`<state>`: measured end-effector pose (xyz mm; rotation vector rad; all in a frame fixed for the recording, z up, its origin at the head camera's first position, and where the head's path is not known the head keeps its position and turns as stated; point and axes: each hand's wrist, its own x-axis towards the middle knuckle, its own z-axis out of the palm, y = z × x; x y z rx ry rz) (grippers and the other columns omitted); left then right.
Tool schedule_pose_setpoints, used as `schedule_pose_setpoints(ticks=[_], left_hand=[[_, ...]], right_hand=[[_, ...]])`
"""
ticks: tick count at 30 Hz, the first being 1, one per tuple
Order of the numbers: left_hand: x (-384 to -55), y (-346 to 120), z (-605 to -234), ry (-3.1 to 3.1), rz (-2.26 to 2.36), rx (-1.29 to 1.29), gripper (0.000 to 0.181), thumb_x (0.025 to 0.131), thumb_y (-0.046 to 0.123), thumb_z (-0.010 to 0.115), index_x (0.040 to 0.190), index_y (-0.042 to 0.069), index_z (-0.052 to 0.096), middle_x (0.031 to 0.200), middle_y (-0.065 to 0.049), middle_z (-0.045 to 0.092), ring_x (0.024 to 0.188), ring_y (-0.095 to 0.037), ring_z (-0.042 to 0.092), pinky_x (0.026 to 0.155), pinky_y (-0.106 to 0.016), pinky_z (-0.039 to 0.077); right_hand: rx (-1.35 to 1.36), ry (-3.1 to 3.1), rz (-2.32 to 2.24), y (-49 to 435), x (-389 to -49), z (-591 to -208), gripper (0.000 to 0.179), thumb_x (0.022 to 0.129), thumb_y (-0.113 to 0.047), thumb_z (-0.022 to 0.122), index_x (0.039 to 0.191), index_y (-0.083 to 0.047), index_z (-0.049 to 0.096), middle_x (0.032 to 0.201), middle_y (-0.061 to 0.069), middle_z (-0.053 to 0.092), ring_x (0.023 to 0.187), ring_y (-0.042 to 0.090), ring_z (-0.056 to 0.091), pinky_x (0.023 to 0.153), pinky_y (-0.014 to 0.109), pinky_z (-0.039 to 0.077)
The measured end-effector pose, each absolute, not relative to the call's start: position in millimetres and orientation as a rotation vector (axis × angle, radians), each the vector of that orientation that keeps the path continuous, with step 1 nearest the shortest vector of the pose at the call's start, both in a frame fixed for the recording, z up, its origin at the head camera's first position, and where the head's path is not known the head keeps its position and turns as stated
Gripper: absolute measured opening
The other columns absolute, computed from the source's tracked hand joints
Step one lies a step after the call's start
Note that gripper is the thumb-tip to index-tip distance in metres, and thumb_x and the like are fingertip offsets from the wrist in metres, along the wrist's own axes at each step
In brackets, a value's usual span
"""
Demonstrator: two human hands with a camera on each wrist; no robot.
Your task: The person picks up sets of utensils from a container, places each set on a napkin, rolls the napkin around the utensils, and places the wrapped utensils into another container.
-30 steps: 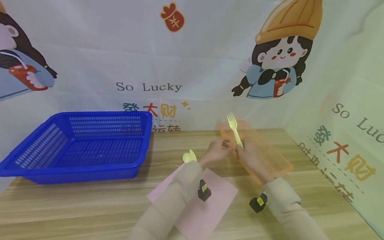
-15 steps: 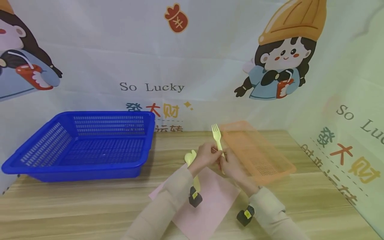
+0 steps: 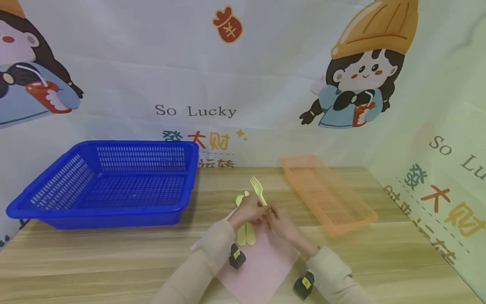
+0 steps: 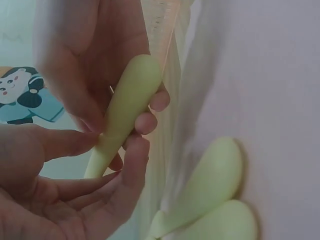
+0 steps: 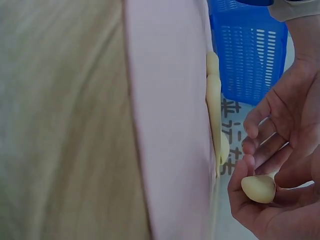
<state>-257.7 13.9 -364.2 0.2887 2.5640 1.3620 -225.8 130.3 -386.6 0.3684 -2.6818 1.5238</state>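
A pale yellow fork is held in both hands above the pink sheet, tines pointing away toward the wall. My left hand pinches its handle between thumb and fingers. Nearer the rounded end, my right hand grips the same handle, as the left wrist view shows with the handle. Under the left hand, a yellow spoon lies beside a second slim yellow utensil on the sheet. The left hand covers their middles; both handle ends show in the left wrist view.
On the left of the wooden table stands a large blue basket. A shallow orange basket lies at the right, angled toward the back. A printed cloth hangs behind the table and along the right side.
Both hands have moved left and nearer with the fork, from over the orange basket to above the pink sheet. The left hand has joined the right on the fork's handle.
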Motion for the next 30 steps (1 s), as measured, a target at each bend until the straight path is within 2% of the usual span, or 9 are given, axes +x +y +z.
schedule_pose_setpoints(ticks=[3, 9, 13, 19, 21, 22, 25, 28, 30], left_hand=[[-257, 9, -368, 2.512, 1.401, 0.295, 0.02, 0.085, 0.01, 0.058, 0.079, -0.008, 0.061, 0.071, -0.017, 0.065, 0.054, -0.022, 0.062, 0.048, -0.025, 0.051], [-257, 3, -370, 2.356, 1.489, 0.26, 0.017, 0.086, 0.006, 0.055, 0.085, -0.01, 0.059, 0.075, -0.018, 0.065, 0.048, -0.014, 0.059, 0.051, -0.026, 0.053], [-258, 1, -369, 2.312, 1.505, 0.23, 0.017, 0.086, 0.007, 0.054, 0.088, -0.01, 0.059, 0.076, -0.018, 0.065, 0.051, -0.016, 0.061, 0.054, -0.027, 0.053], [-258, -1, -368, 2.312, 1.488, 0.201, 0.022, 0.087, 0.01, 0.053, 0.092, -0.011, 0.058, 0.078, -0.019, 0.065, 0.058, -0.021, 0.064, 0.055, -0.027, 0.054], [-258, -1, -369, 2.301, 1.5, 0.195, 0.021, 0.088, 0.009, 0.052, 0.092, -0.011, 0.058, 0.079, -0.02, 0.065, 0.059, -0.022, 0.064, 0.055, -0.027, 0.054], [-258, -1, -369, 2.295, 1.507, 0.196, 0.021, 0.088, 0.008, 0.052, 0.092, -0.011, 0.058, 0.08, -0.021, 0.065, 0.06, -0.023, 0.065, 0.055, -0.027, 0.054], [-258, -2, -370, 2.31, 1.502, 0.193, 0.02, 0.087, 0.007, 0.051, 0.092, -0.011, 0.058, 0.081, -0.021, 0.065, 0.065, -0.025, 0.065, 0.058, -0.027, 0.054], [-260, -2, -371, 2.34, 1.488, 0.182, 0.02, 0.087, 0.006, 0.052, 0.094, -0.011, 0.059, 0.08, -0.019, 0.064, 0.067, -0.024, 0.065, 0.061, -0.026, 0.053], [-261, -3, -370, 2.358, 1.476, 0.178, 0.019, 0.086, 0.004, 0.052, 0.094, -0.012, 0.059, 0.08, -0.018, 0.063, 0.066, -0.022, 0.064, 0.061, -0.025, 0.053]], right_hand=[[0.368, -2.68, 1.517, 129, -225, -388, 0.024, 0.087, 0.006, 0.037, 0.101, 0.014, 0.056, 0.07, 0.013, 0.055, 0.054, 0.01, 0.043, 0.043, 0.016, 0.034], [0.366, -2.699, 1.488, 129, -226, -388, 0.029, 0.087, 0.006, 0.039, 0.109, 0.011, 0.056, 0.088, 0.019, 0.06, 0.049, 0.008, 0.036, 0.04, 0.015, 0.028], [0.352, -2.726, 1.483, 128, -226, -387, 0.03, 0.087, 0.004, 0.04, 0.111, 0.01, 0.055, 0.096, 0.02, 0.06, 0.047, 0.008, 0.033, 0.04, 0.015, 0.026], [0.297, -2.767, 1.52, 130, -227, -385, 0.029, 0.088, 0.0, 0.043, 0.114, 0.005, 0.056, 0.097, 0.019, 0.061, 0.042, 0.006, 0.028, 0.038, 0.015, 0.025], [0.274, -2.782, 1.536, 131, -228, -385, 0.029, 0.087, -0.001, 0.045, 0.114, 0.002, 0.057, 0.1, 0.018, 0.062, 0.042, 0.005, 0.031, 0.038, 0.015, 0.027], [0.274, -2.79, 1.524, 131, -228, -385, 0.029, 0.087, -0.002, 0.047, 0.113, 0.001, 0.058, 0.103, 0.019, 0.062, 0.045, 0.007, 0.039, 0.04, 0.016, 0.032], [0.257, -2.819, 1.477, 131, -230, -384, 0.027, 0.085, -0.005, 0.051, 0.11, -0.004, 0.062, 0.105, 0.02, 0.061, 0.066, 0.017, 0.058, 0.053, 0.024, 0.047], [0.228, -2.834, 1.459, 130, -230, -382, 0.026, 0.084, -0.007, 0.054, 0.109, -0.005, 0.062, 0.099, 0.019, 0.063, 0.084, 0.025, 0.06, 0.065, 0.03, 0.051], [0.19, -2.824, 1.512, 130, -230, -381, 0.028, 0.084, -0.004, 0.053, 0.111, -0.002, 0.06, 0.095, 0.018, 0.063, 0.079, 0.022, 0.06, 0.063, 0.029, 0.052]])
